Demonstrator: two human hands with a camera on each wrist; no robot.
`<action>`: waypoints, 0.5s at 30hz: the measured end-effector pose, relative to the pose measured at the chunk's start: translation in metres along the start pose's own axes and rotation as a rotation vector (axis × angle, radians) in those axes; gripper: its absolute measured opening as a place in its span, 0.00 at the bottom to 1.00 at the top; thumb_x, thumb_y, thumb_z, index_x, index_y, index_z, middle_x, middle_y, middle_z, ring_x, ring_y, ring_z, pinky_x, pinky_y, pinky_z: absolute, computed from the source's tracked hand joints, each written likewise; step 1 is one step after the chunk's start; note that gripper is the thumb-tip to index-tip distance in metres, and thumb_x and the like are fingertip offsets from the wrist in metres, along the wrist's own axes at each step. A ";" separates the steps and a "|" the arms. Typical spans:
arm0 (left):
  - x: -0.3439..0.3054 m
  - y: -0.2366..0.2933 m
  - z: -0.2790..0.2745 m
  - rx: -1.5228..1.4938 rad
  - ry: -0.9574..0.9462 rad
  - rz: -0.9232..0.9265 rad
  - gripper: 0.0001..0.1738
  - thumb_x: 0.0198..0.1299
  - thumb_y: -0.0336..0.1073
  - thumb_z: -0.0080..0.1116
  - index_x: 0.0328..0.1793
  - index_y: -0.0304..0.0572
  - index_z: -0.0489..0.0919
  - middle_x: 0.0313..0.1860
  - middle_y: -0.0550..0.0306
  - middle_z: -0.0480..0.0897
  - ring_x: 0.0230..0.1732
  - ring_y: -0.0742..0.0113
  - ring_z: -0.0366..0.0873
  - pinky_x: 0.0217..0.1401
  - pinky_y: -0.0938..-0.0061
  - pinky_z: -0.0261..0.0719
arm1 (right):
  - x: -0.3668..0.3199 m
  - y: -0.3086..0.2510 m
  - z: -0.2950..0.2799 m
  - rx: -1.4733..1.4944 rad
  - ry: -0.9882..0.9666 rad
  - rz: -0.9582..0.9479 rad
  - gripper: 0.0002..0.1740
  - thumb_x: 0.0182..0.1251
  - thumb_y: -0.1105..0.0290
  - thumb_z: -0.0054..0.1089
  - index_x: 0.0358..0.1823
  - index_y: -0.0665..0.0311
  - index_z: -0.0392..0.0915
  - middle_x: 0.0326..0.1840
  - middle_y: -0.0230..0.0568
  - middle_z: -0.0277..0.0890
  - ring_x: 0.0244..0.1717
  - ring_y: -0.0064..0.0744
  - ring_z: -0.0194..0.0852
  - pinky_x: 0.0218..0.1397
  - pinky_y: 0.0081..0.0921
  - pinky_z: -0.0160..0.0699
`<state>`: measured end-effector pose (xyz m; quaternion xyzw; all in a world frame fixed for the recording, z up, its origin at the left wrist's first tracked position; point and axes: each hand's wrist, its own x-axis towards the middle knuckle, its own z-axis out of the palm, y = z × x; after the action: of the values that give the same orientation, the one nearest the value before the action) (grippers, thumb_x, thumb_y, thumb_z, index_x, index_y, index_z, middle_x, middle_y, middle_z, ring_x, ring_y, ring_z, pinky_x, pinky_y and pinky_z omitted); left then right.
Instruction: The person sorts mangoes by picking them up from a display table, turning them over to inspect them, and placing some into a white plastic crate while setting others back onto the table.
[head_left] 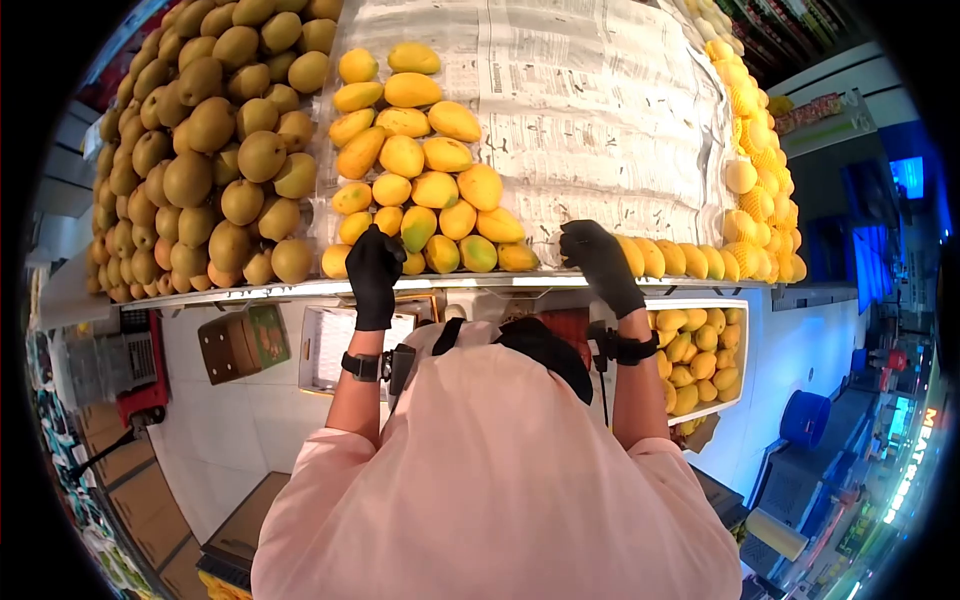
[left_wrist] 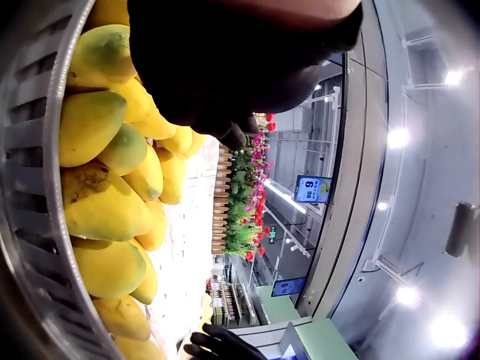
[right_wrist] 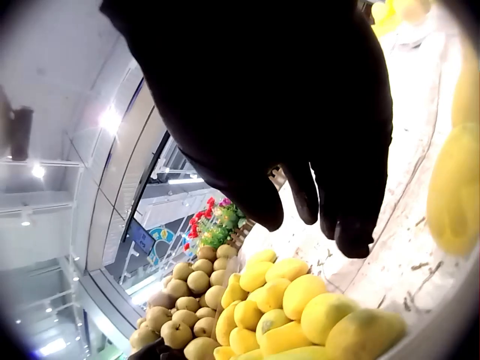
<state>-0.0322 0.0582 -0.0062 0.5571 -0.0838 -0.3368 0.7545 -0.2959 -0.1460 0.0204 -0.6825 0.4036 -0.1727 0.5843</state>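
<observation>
Lining a stand (head_left: 480, 281) in a bright shop (left_wrist: 420, 232), newspaper (head_left: 600, 130) bears mangoes (head_left: 435, 190).

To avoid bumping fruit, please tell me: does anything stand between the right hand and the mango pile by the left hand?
Nothing visible does: only newspaper lies between the right hand and that pile.

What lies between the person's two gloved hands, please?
In the head view, mangoes lie beside the left hand, then bare newspaper up to the right hand.

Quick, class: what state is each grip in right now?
Left grip: cannot be told from these views; it is by the mangoes.
Right grip: open, holding nothing.
</observation>
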 end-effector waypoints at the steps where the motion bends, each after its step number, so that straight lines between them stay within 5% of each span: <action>1: -0.001 0.000 -0.001 -0.006 0.007 0.004 0.20 0.73 0.43 0.44 0.26 0.45 0.72 0.18 0.65 0.73 0.15 0.81 0.61 0.18 0.85 0.55 | 0.005 0.003 0.006 -0.084 -0.003 -0.047 0.15 0.63 0.65 0.64 0.48 0.65 0.76 0.37 0.35 0.79 0.34 0.24 0.77 0.40 0.23 0.77; 7: -0.007 0.005 -0.004 0.010 -0.008 0.012 0.22 0.74 0.44 0.43 0.25 0.45 0.72 0.17 0.64 0.73 0.14 0.80 0.62 0.17 0.84 0.56 | 0.054 -0.027 0.030 -0.445 -0.103 -0.112 0.28 0.59 0.56 0.67 0.55 0.67 0.73 0.52 0.54 0.79 0.50 0.46 0.80 0.53 0.34 0.77; 15: -0.013 0.000 -0.021 0.087 -0.003 0.076 0.22 0.75 0.43 0.40 0.26 0.43 0.72 0.17 0.63 0.72 0.13 0.80 0.61 0.16 0.84 0.56 | 0.132 -0.019 0.084 -0.669 -0.200 -0.113 0.43 0.51 0.45 0.70 0.56 0.76 0.69 0.54 0.65 0.75 0.57 0.56 0.75 0.58 0.38 0.76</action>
<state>-0.0313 0.0824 -0.0111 0.5852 -0.1202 -0.3048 0.7417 -0.1481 -0.1903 -0.0144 -0.8711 0.3400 0.0048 0.3544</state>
